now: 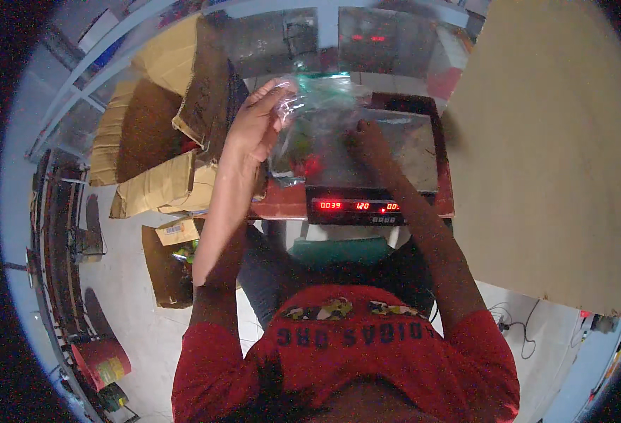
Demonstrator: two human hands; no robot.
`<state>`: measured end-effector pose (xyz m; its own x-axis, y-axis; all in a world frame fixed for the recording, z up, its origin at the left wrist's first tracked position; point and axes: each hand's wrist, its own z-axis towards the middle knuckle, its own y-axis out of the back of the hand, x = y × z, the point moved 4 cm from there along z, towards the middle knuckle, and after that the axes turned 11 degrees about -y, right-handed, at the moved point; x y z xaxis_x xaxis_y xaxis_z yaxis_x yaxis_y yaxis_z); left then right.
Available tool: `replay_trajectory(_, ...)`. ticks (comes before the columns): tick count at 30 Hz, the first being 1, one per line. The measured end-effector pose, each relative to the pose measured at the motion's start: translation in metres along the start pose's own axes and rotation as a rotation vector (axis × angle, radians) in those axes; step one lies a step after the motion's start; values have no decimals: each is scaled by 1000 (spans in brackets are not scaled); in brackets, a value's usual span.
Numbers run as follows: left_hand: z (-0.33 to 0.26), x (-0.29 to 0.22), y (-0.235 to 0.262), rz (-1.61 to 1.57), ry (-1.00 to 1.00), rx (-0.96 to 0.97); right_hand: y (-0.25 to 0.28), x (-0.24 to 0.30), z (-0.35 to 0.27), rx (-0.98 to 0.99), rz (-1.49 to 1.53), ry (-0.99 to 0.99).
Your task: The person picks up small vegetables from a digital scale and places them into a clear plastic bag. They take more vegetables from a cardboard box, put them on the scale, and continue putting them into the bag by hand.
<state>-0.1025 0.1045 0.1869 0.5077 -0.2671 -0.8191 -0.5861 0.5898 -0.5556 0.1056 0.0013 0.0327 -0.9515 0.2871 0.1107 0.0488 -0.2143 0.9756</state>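
My left hand (pixel 257 120) is raised at the left of a digital scale (pixel 356 204), its fingers closed on the edge of a clear plastic bag (pixel 324 95). The bag is crumpled and shiny, with a green tint along its top. Over the scale's flat metal plate, my right hand (pixel 368 143) lies in shadow with its fingers curled in; whatever it may hold cannot be made out. Between the hands, more clear plastic with a red patch (pixel 312 167) rests at the plate's left side. Lit red digits show on the scale's front.
An open cardboard box (pixel 148 134) stands at the left, flaps spread. Below it on the floor sits a smaller carton (pixel 169 268) with green packets. A large tan board (pixel 554 162) fills the right side. The scale rests on a reddish-brown surface (pixel 279 204); a green seat (pixel 342 250) is under me.
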Motion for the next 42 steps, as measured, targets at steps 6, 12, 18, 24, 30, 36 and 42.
replay_trajectory(6, 11, 23, -18, 147, -3, 69, 65, -47, -9, -195, 644, -578)
replay_trajectory(12, 13, 30, -22, 232, -36, 176, 251, 34, -33, -380, 1297, -164)
replay_trajectory(18, 17, 22, -27, 352, -176, 176, 198, 79, -7, -104, 695, 161)
replay_trajectory(24, 25, 17, 5, 637, -338, 153, 151, 85, 3, -62, 241, 280)
replay_trajectory(30, 37, 14, 27, 712, -433, 71, 114, 104, 34, 188, 158, 276)
replay_trajectory(36, 21, -10, 25, 883, -583, 54, 197, 102, 15, -5, 6, 210)
replay_trajectory(42, 2, -51, -37, 1007, -692, -13, 240, 80, 10, -419, 202, 160)
